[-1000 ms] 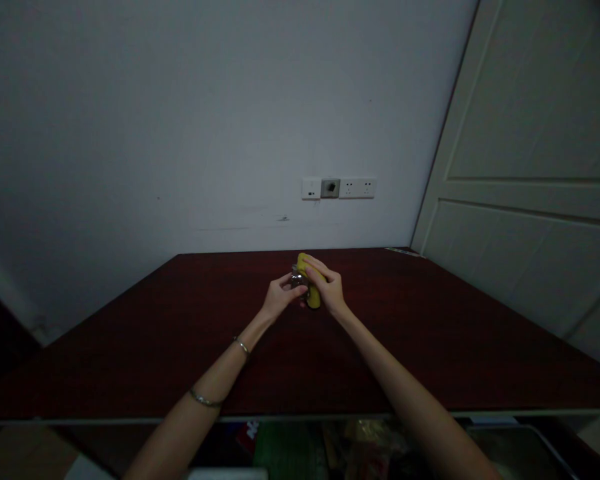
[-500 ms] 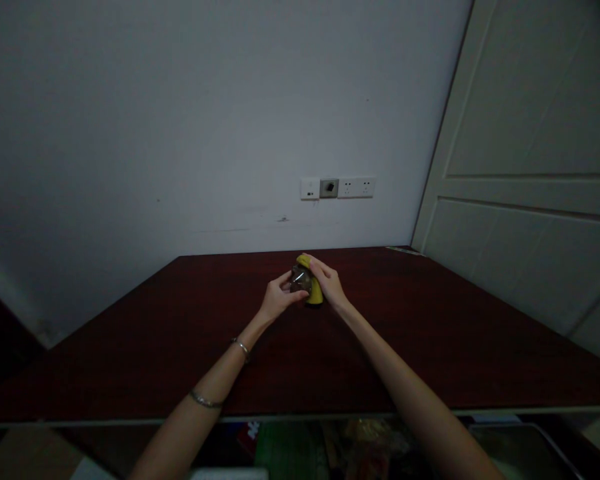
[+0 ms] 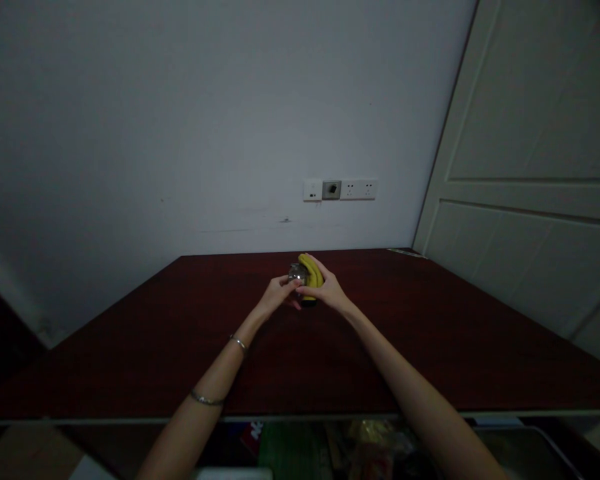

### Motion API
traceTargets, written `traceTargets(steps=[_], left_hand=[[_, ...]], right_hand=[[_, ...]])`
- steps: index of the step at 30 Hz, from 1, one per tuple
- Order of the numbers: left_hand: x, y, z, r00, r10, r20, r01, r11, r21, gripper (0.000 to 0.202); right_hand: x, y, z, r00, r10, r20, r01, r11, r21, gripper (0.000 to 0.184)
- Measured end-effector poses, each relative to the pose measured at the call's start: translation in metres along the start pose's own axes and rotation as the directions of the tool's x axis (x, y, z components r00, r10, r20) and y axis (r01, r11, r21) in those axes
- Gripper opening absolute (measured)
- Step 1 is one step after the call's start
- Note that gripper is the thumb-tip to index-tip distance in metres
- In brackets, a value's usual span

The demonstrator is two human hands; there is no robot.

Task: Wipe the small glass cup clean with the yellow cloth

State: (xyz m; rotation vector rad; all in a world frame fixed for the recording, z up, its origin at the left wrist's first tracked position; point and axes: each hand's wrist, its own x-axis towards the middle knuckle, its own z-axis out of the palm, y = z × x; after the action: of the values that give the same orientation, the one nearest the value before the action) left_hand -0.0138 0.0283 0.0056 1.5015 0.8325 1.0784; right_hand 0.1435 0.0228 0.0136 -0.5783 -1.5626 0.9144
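A small, rounded clear glass jar (image 3: 297, 272) is held above the table's middle, its lower part hidden by fingers. My left hand (image 3: 276, 293) is closed around its near left side. Against the jar's right side lies a folded yellow cloth (image 3: 314, 273), dark at its lower end. My right hand (image 3: 331, 292) grips this cloth from the right, its thumb reaching across the front to meet the left fingers. Bracelets circle my left wrist and forearm.
The dark red table (image 3: 360, 360) runs back to a pale wall with a socket panel (image 3: 340, 190). A white panelled door (image 3: 530, 233) stands at the right. Below the table's front edge, a green item (image 3: 293, 450) and several other things lie on a lower level.
The yellow cloth has shifted on the jar and shows more of its folded face. My right thumb has come down across its front. The jar appears slightly turned.
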Motion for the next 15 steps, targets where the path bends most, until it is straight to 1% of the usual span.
traceTargets(steps=[5, 10, 12, 15], left_hand=[[0.002, -0.006, -0.005, 0.997, -0.026, 0.075, 0.023, 0.999, 0.039, 0.059], [0.005, -0.01, -0.015, 0.988, -0.031, 0.153, 0.021, 0.998, 0.067, 0.068], [0.007, -0.012, -0.02, 0.99, -0.027, 0.141, 0.018, 0.997, 0.069, 0.071], [0.011, -0.017, -0.023, 0.998, 0.046, 0.047, -0.047, 0.999, 0.025, 0.089]], right_hand=[[0.0, 0.0, -0.001, 1.0, 0.026, -0.014, -0.025, 1.0, 0.01, 0.089], [0.001, 0.002, -0.004, 0.99, 0.106, -0.092, -0.1, 0.993, 0.064, 0.08], [0.001, 0.003, -0.005, 0.984, 0.146, -0.106, -0.135, 0.985, 0.11, 0.075], [0.001, 0.007, -0.006, 0.974, 0.197, -0.111, -0.178, 0.971, 0.158, 0.069]])
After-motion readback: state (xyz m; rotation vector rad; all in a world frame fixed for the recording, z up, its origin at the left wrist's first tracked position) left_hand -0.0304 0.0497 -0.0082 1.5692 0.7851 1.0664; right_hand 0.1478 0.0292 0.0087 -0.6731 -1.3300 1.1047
